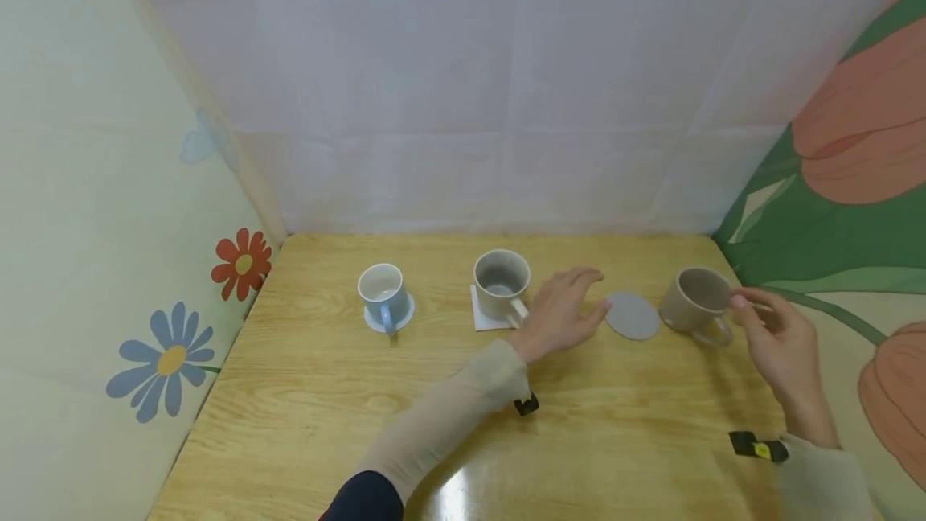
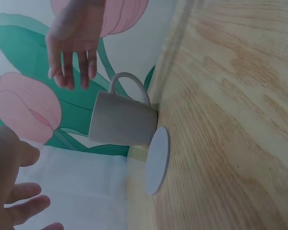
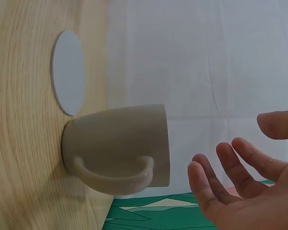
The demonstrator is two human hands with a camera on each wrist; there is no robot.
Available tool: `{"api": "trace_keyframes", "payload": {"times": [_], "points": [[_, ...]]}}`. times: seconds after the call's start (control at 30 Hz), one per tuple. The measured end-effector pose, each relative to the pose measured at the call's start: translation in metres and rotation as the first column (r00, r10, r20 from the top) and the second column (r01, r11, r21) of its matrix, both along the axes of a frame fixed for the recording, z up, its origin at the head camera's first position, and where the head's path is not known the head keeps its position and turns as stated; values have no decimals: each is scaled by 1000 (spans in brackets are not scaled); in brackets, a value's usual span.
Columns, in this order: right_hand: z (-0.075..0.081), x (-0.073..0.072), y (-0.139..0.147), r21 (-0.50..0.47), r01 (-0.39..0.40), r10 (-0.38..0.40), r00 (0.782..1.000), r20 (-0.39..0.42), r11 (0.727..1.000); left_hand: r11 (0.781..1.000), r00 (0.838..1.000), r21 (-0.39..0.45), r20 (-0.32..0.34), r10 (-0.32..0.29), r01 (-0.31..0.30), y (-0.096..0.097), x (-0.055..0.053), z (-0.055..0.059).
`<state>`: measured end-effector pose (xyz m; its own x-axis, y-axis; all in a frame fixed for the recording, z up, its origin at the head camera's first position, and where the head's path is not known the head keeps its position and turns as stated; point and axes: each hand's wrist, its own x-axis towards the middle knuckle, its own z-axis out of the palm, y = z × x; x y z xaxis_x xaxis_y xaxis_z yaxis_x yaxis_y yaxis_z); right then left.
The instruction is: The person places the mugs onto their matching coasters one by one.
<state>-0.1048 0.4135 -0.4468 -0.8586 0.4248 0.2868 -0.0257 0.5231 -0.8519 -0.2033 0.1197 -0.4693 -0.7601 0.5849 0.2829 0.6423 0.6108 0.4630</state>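
Observation:
A beige mug [image 1: 696,300] stands upright on the wooden table at the right, its handle turned toward the front right. Close beside it on the left lies a round grey coaster [image 1: 633,315]. My right hand [image 1: 783,348] is just right of the mug's rim, fingers loosely bent; the right wrist view shows a gap between the fingertips [image 3: 197,170] and the mug. My left hand [image 1: 557,313] hovers left of the coaster with fingers spread toward it, holding nothing. Behind that wrist, a grey-white mug [image 1: 501,280] sits on a square white coaster [image 1: 483,317].
At the left, a small light-blue mug [image 1: 383,296] rests on a round pale coaster [image 1: 407,317]. A white cloth backdrop [image 1: 463,103] rises along the table's [image 1: 304,408] back edge. Flower-patterned panels flank both sides, the right one [image 1: 832,264] close by my right hand.

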Motion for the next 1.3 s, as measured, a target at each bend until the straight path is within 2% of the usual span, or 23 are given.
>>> {"api": "trace_keyframes", "payload": {"times": [0.23,0.57,0.73,0.87,1.0,1.07,1.2,1.3], "points": [[-2,7,3,-20,-18,19,1000,20,1000,1000,998,8,62,0,-1,9,0,-5],[-7,10,10,-16,30,-29,999,26,999,999,1000,34,19,17,-18,24,-4,-17],[-14,12,17,-5,44,-44,997,67,999,999,999,4,15,41,-42,33,1,-35],[-25,14,25,44,43,-48,991,126,998,999,999,-30,-4,32,-32,41,6,-53],[-38,16,30,68,31,-41,986,164,997,999,999,-22,-22,43,-43,47,8,-67],[-44,16,31,63,31,-42,983,180,998,998,998,-20,-8,57,-57,49,8,-72],[-54,15,31,43,26,-35,974,223,999,996,994,-26,61,89,-87,51,8,-83],[-58,14,30,17,15,-19,970,243,1000,996,991,-37,103,90,-86,54,8,-90]]}}
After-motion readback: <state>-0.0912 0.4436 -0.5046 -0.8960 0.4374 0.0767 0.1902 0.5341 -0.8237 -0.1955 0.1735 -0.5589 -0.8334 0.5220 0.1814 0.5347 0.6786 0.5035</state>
